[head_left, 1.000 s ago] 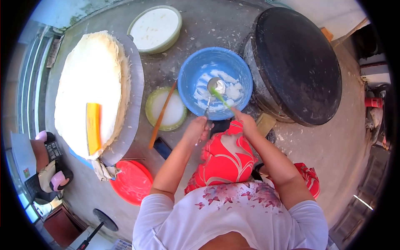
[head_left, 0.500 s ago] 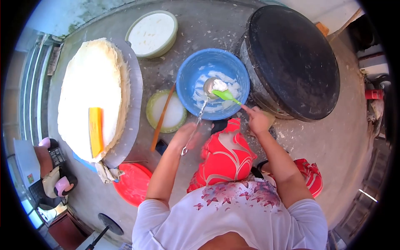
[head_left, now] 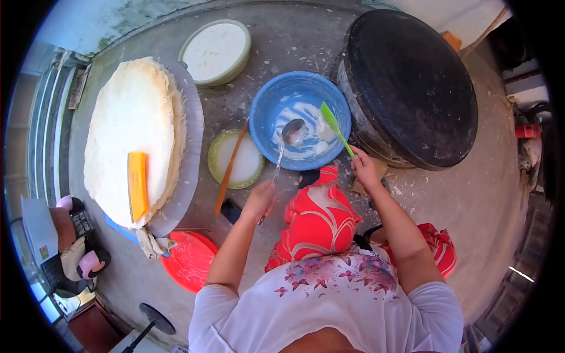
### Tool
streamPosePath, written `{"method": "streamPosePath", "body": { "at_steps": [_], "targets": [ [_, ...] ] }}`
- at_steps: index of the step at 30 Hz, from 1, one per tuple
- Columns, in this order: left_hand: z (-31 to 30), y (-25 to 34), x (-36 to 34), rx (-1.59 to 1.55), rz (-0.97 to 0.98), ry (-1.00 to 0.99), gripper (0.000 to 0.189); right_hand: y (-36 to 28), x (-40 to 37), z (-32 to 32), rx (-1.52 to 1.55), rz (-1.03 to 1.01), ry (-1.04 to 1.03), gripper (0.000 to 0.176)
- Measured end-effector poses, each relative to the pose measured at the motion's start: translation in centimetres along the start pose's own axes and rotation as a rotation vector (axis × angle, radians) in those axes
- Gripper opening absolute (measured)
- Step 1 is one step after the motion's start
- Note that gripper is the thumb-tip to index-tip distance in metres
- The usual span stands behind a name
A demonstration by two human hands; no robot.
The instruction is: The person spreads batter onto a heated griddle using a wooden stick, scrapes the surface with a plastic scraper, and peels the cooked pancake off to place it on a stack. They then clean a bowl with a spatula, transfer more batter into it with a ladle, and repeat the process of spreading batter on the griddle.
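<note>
My left hand (head_left: pixel 259 201) is closed round the handle of a metal ladle (head_left: pixel 292 132), whose bowl hangs inside the blue basin (head_left: pixel 256 134). In my right hand (head_left: pixel 365 169) is a green spatula (head_left: pixel 330 117), gripped by its handle, with the blade upright over the basin's right side. White batter (head_left: pixel 306 150) is smeared across the basin's floor, a thick lump of it near the spatula. The ladle bowl shows mostly bare metal with a little white at its lower edge.
A wide black round griddle (head_left: pixel 412 88) stands right of the basin. To the left, a tall stack of thin flatbreads (head_left: pixel 129 106) carries a yellow scraper (head_left: pixel 138 185). A green bowl (head_left: pixel 259 170) with a wooden stick (head_left: pixel 231 170) across it, a batter tub (head_left: pixel 235 70) and a red basin (head_left: pixel 191 276) are nearby.
The spatula has left the ladle bowl and moved right, its blade now pointing up. The white lump has left the ladle, and batter lies in the basin. The ladle has shifted slightly left and down.
</note>
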State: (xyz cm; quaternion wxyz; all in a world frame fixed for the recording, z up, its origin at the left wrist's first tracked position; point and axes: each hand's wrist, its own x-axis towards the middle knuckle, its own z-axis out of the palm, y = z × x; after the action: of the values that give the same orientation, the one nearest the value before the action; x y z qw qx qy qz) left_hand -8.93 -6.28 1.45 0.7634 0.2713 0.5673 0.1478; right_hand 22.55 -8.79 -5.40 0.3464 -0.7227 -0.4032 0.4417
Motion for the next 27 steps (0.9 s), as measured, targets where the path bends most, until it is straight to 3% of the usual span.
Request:
{"method": "streamPosePath", "body": {
  "at_steps": [3,5,6,8,9,11,15,17,23,27],
  "targets": [
    [-0.7,-1.8,0.4,0.128,0.107,0.068,0.031,-3.0,-0.9,-0.7,0.238,0.166,-0.004,0.031],
    [-1.4,-4.1,1.7,0.607,0.67,0.353,0.034,-4.5,-1.3,-0.9,0.24,0.126,-0.037,0.029],
    [-1.7,-4.4,1.6,0.606,0.671,0.354,0.034,-4.8,-1.6,-1.0,0.239,0.124,-0.037,0.029],
    [-1.6,-3.1,0.1,1.003,0.775,0.469,0.04,-5.7,-2.1,-1.0,-0.105,-0.298,-0.023,0.026],
    [-1.6,-2.9,-0.1,1.003,0.778,0.471,0.04,-6.4,-2.4,-1.2,-0.105,-0.301,-0.022,0.026],
    [-1.5,-2.7,-0.4,1.05,0.835,0.508,0.044,-8.4,-3.0,-1.5,-0.396,-0.418,-0.123,0.026],
    [-1.8,-2.2,-1.2,1.12,0.803,0.521,0.046,-9.1,-2.8,-1.4,-0.393,-0.344,-0.016,0.027],
    [-1.9,-2.2,-1.4,1.131,0.892,0.552,0.047,-10.1,-3.0,-1.8,-0.433,-0.338,-0.035,0.027],
    [-2.1,-1.7,-2.1,1.299,0.929,0.593,0.046,-9.9,-2.8,-1.8,-0.353,-0.417,0.082,0.026],
    [-2.3,-1.4,-2.4,1.359,1.0,0.614,0.045,-11.0,-3.3,-2.2,-0.4,-0.428,0.009,0.025]
  ]
}}
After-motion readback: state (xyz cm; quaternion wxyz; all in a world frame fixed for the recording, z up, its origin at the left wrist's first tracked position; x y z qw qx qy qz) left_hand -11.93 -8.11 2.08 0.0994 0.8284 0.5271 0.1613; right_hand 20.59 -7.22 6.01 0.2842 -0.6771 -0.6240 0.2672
